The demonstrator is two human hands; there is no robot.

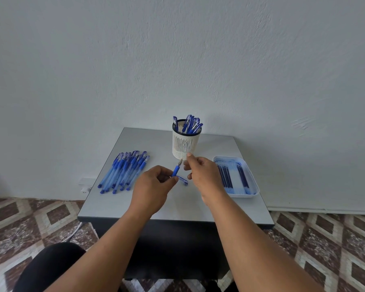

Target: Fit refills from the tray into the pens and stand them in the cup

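Observation:
My left hand (154,186) grips a blue pen (176,170) by its barrel, tip pointing up and away. My right hand (200,173) pinches the pen's metal tip end with thumb and forefinger, just in front of the cup. A blue pen cap (183,180) lies on the table between my hands. The white slotted cup (184,142) stands at the table's back middle with several blue pens upright in it. Several capped blue pens (124,171) lie in a pile at the left. The white tray (236,177) at the right holds several dark blue refills (226,175).
The small grey table (177,205) stands against a pale wall, with patterned floor tiles on both sides. A white wall socket and cable (85,185) sit low to the left of the table. My dark-clothed knee (51,268) shows at the bottom left.

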